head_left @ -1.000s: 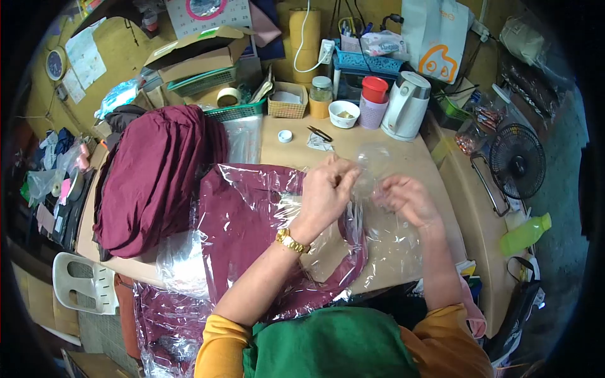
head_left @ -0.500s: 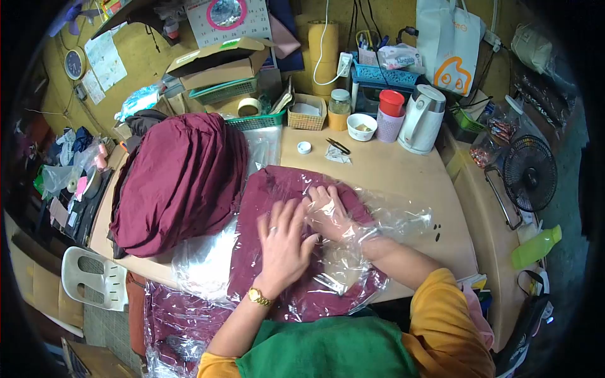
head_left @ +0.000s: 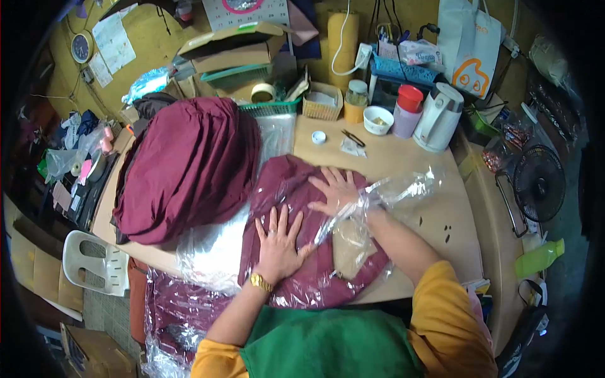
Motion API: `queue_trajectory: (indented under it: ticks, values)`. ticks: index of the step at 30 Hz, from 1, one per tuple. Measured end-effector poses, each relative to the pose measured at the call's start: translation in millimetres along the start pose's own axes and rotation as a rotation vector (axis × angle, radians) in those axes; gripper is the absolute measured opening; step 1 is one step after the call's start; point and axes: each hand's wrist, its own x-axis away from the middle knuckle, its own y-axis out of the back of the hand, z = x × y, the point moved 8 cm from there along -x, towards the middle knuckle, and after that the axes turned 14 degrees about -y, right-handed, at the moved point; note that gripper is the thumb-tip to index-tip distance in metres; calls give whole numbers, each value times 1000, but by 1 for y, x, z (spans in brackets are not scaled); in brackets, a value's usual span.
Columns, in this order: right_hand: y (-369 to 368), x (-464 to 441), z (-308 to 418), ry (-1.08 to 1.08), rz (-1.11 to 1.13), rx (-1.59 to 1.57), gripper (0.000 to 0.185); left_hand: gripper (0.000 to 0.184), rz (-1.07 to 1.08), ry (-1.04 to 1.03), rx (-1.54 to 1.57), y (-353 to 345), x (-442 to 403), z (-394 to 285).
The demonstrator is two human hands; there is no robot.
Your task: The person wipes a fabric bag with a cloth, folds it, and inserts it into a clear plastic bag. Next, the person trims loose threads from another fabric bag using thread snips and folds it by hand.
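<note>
Under left hand (head_left: 278,249) and right hand (head_left: 338,194), fingers spread, gripping nothing: maroon cloth bundle (head_left: 315,274), seemingly pressed flat; over the latter hand's wrist: clear, crinkled plastic film (head_left: 409,184).

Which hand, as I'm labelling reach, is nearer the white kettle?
Right: the right hand is left of and below the white kettle in the picture; the left hand is farther left and lower.

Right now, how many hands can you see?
2: the left hand on the left part of the plastic-covered maroon cloth, and the right hand near the cloth's far edge. No others show.
</note>
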Motion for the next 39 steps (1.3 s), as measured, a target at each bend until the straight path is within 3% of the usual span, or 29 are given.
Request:
queue_trajectory:
  ticks: [2,6,8,10,12,16,18,21,22,24,25,28,30,31,33,35,38,39]
  values:
    - [-4,1,-2,57,-26,105,86,78,48,13,36,2,-6,2]
    - [22,53,29,255,180,115,87,50,203,-76,-43,33,-53,6]
    - [23,87,43,423,307,177,85,50,64,-114,27,41,-80,8]
    - [29,111,48,434,432,85,83,48,57,-217,75,11,-106,11]
    - [29,135,56,594,474,-91,78,50,100,-201,43,-14,-118,6]
    - [21,204,73,882,497,-85,75,62,71,-157,-19,-50,-129,14]
    - [11,220,75,891,562,128,73,62,62,-171,-48,-46,-132,13]
    - [22,167,20,541,496,-706,67,63,63,-158,-53,-46,-128,14]
    - [12,146,-43,230,364,-638,67,63,53,-164,-62,-46,-126,14]
    - [50,118,-133,-188,94,-254,64,63,32,-163,-27,-40,-122,13]
    - [85,113,-150,-297,-36,60,62,62,-35,-166,23,-35,-122,13]
    - [72,118,-190,-389,-142,66,64,58,-248,-209,162,-5,-118,13]
    - [64,118,-179,-305,-222,17,59,56,-358,-156,6,20,-111,22]
    - [62,119,-169,-211,-279,-33,55,58,-285,-45,-78,16,-109,35]
    - [38,111,-187,-250,-214,3,54,63,-108,142,-170,-19,-97,77]
    - [20,92,-223,-289,-167,49,54,67,-37,181,-163,-15,-97,86]
    - [7,83,-275,-485,81,-478,56,69,-11,178,-161,-18,-97,86]
    - [26,105,-266,-468,78,-918,53,69,-9,186,-159,-18,-97,85]
